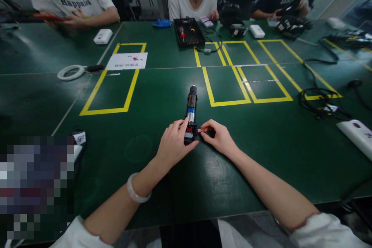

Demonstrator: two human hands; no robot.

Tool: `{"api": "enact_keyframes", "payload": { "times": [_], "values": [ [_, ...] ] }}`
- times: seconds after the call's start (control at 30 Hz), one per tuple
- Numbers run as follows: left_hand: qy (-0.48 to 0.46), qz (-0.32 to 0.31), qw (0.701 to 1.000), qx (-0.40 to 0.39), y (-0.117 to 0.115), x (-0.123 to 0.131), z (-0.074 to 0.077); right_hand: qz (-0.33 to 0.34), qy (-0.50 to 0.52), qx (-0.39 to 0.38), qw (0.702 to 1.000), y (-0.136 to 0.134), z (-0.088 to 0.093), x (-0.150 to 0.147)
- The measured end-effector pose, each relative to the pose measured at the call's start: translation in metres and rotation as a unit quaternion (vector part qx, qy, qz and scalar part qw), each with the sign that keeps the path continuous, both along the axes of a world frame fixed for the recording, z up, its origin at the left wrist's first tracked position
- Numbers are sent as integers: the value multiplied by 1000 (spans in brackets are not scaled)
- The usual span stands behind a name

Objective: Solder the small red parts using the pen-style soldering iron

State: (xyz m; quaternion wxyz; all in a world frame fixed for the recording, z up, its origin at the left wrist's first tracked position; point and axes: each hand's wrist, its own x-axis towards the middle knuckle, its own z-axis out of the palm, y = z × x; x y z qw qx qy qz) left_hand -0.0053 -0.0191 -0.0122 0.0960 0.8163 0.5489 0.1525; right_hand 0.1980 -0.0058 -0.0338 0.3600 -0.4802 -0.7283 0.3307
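Observation:
An opened electric screwdriver [192, 102] lies on the green table, its thin bit pointing away from me. Its motor, a blue band and a silver section show along the body. My left hand [174, 139] is closed around its near end, fingers on the left side and thumb at the bottom. There, red and grey parts show between black casing pieces. My right hand [217, 135] pinches a small red-and-orange piece [200, 130] against the right side of the tool. Whether that piece is joined to the tool by a wire, I cannot tell.
Yellow tape rectangles [231, 104] mark the green table [139, 186]. A paper sheet [127, 61] and a roll of white tape [70, 72] lie left. A black tray [190, 40] with a red screwdriver stands far off. Coiled cable [316, 102] lies right. Several people sit opposite.

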Motion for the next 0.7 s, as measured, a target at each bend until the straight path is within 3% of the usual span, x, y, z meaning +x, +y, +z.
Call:
{"api": "enact_keyframes", "payload": {
  "times": [0.23, 0.7],
  "values": [
    [-6, -1, 1000, -7, -1, 2, 1, -1, -60, 27, 998, -3, -1, -3],
    [53, 6, 999, 11, 1, 9, 5, 2, -19, 28, 999, -8, -1, -6]
  ]
}}
